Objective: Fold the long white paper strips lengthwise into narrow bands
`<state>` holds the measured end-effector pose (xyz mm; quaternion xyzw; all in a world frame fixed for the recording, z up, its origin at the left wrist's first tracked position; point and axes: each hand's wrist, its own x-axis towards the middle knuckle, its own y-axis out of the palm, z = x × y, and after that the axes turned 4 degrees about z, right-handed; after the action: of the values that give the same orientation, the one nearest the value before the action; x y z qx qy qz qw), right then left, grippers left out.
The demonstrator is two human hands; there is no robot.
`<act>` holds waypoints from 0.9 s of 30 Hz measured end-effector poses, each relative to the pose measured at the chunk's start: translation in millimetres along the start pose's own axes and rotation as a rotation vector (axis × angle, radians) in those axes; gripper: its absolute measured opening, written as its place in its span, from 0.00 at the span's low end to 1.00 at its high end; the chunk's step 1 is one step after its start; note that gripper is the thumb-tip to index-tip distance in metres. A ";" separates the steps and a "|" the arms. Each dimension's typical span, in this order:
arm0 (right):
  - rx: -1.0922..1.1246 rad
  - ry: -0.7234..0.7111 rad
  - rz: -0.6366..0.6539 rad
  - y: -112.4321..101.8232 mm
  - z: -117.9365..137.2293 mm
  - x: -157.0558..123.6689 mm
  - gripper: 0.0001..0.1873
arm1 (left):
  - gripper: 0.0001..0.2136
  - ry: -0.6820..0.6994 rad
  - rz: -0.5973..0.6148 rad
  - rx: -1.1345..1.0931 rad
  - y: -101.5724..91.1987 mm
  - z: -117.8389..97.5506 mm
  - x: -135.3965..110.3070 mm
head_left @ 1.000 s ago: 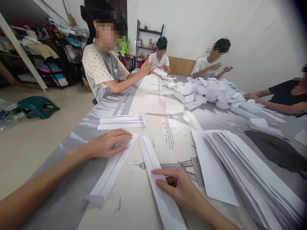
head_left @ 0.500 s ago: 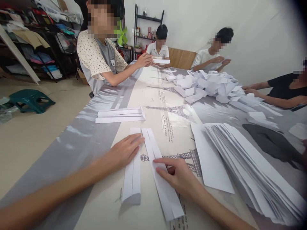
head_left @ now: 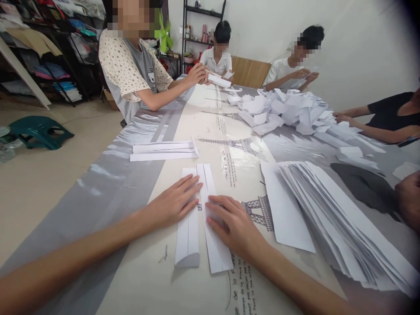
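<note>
Two long folded white paper strips lie side by side on the table in front of me. My left hand (head_left: 175, 202) rests flat, fingers stretched out, on the left strip (head_left: 187, 238). My right hand (head_left: 233, 225) lies flat on the right strip (head_left: 215, 251), fingers extended. The strips run nearly parallel with a narrow gap between them. A fanned stack of white paper sheets (head_left: 331, 218) lies just right of my right hand.
More folded strips (head_left: 163, 151) lie further up the table (head_left: 108, 192), which has a grey Eiffel-tower cover. A heap of folded paper pieces (head_left: 288, 111) lies at the far end. Several people sit around folding paper. A green stool (head_left: 39, 131) stands on the floor, left.
My left hand slid its strip rightward until it lay alongside the right strip. My right hand moved up and flattened on its strip, which now lies straighter.
</note>
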<state>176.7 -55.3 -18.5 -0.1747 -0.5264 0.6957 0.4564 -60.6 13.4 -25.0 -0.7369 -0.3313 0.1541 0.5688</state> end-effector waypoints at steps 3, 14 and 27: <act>-0.041 -0.027 0.026 -4.2 3.6 0.3 0.13 | 0.22 0.004 0.004 0.018 -0.1 -0.4 -0.7; -0.168 -0.267 0.253 -36.1 -19.8 -9.2 0.19 | 0.25 -0.033 -0.030 -0.020 -5.6 5.5 -8.1; -0.395 0.251 -0.020 -9.4 -17.8 3.6 0.11 | 0.18 -0.239 -0.194 0.073 -13.7 15.8 -16.3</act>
<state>191.9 -41.9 -16.1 -0.3406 -0.5934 0.5475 0.4818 -86.4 16.0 -19.4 -0.6565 -0.4605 0.1967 0.5641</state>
